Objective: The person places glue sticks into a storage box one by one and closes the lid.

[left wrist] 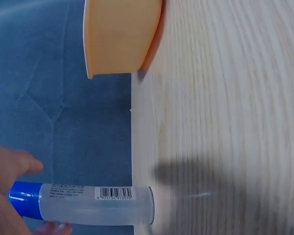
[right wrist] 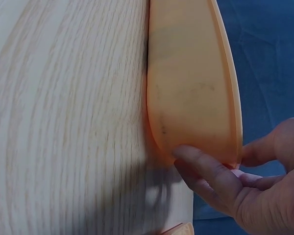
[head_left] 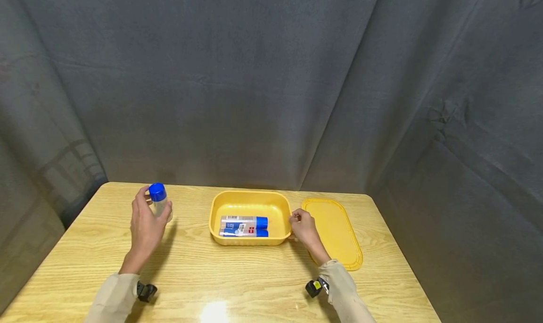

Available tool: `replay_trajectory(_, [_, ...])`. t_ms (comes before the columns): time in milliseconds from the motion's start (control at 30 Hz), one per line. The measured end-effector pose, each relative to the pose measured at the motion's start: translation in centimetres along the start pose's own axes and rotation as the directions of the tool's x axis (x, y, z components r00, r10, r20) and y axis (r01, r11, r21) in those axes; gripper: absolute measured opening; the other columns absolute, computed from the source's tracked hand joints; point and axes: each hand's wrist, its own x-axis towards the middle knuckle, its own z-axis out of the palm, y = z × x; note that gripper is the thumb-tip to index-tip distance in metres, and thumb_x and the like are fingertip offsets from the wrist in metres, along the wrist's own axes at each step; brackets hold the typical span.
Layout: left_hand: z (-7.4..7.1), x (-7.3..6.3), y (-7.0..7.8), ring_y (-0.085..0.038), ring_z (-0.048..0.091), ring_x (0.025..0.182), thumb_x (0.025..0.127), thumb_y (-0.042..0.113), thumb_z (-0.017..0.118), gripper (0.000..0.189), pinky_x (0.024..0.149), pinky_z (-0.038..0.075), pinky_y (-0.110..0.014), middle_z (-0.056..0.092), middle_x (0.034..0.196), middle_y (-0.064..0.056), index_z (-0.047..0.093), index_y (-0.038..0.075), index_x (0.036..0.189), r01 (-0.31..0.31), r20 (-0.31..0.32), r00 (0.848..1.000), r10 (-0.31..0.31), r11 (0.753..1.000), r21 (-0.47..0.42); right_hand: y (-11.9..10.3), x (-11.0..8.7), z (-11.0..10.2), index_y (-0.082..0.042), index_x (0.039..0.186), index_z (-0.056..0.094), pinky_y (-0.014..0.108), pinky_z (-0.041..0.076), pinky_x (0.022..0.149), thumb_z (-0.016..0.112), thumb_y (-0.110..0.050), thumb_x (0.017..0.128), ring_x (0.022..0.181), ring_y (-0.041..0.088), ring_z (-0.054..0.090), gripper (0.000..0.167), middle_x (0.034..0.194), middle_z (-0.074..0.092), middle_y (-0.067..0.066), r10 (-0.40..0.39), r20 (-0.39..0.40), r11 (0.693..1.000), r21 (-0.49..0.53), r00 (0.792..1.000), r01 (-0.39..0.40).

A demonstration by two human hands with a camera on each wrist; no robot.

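Note:
On the left, my left hand [head_left: 146, 221] holds a clear glue bottle [head_left: 160, 201] by its blue cap end. The bottle is upright and slightly tilted; in the left wrist view the bottle [left wrist: 103, 204] shows a barcode, and the hand partly hides its cap [left wrist: 27, 199]. My right hand [head_left: 303, 225] pinches the right end of a yellow plastic box [head_left: 252, 242]. In the right wrist view, fingers [right wrist: 206, 169] lie against the box's outer wall [right wrist: 191, 88], with the thumb at the rim. Two similar glue bottles [head_left: 243, 226] lie on their sides in the box.
A yellow lid [head_left: 339, 233] lies flat on the wooden table [head_left: 203, 276], right of the box and partly behind my right forearm. Grey curtains [head_left: 212, 101] hang behind the table and at both sides.

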Motion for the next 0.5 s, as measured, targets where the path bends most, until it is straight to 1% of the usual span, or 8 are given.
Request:
replay_trajectory(133, [0.07, 0.3, 0.05, -0.052, 0.05, 0.127, 0.1, 0.016, 0.07, 0.075, 0.094, 0.045, -0.072, 0.045, 0.141, -0.035, 0.027, 0.0, 0.159, 0.037, 0.016, 0.999, -0.037, 0.999, -0.007, 0.03, 0.13, -0.04, 0.011, 0.101, 0.062, 0.045, 0.065, 0.057, 0.053, 0.002, 0.1, 0.057, 0.016, 0.06, 0.013, 0.083, 0.058, 0.01, -0.017, -0.003, 1.0, -0.025, 1.0, 0.017])
replay_trajectory(233, [0.1, 0.55, -0.06, -0.053, 0.049, 0.127, 0.1, 0.016, 0.07, 0.076, 0.095, 0.044, -0.073, 0.045, 0.14, -0.036, 0.026, 0.0, 0.159, 0.065, 0.032, 0.997, -0.065, 0.998, -0.015, 0.04, 0.15, -0.02, 0.011, 0.101, 0.062, 0.044, 0.064, 0.056, 0.053, 0.002, 0.1, 0.056, 0.015, 0.059, 0.013, 0.082, 0.057, 0.009, -0.013, -0.004, 0.999, -0.033, 1.0, 0.013])
replay_trajectory(400, [0.2, 0.71, -0.51, -0.057, 0.048, 0.128, 0.101, 0.017, 0.068, 0.077, 0.1, 0.041, -0.076, 0.044, 0.142, -0.04, 0.022, -0.005, 0.16, 0.107, 0.097, 0.99, -0.106, 0.994, -0.011, 0.02, 0.07, 0.05, 0.011, 0.105, 0.063, 0.043, 0.064, 0.054, 0.054, 0.0, 0.101, 0.055, 0.017, 0.062, 0.014, 0.086, 0.061, 0.015, 0.002, 0.0, 0.999, -0.032, 1.0, -0.002])
replay_trajectory(500, [0.22, 0.71, -0.79, -0.058, 0.046, 0.13, 0.102, 0.017, 0.066, 0.076, 0.102, 0.04, -0.077, 0.042, 0.144, -0.041, 0.022, -0.007, 0.16, 0.118, 0.126, 0.985, -0.117, 0.993, -0.004, 0.02, 0.07, 0.02, 0.011, 0.106, 0.064, 0.044, 0.064, 0.055, 0.055, 0.0, 0.102, 0.056, 0.018, 0.062, 0.015, 0.088, 0.063, 0.018, 0.006, -0.002, 0.999, -0.039, 1.0, -0.006])
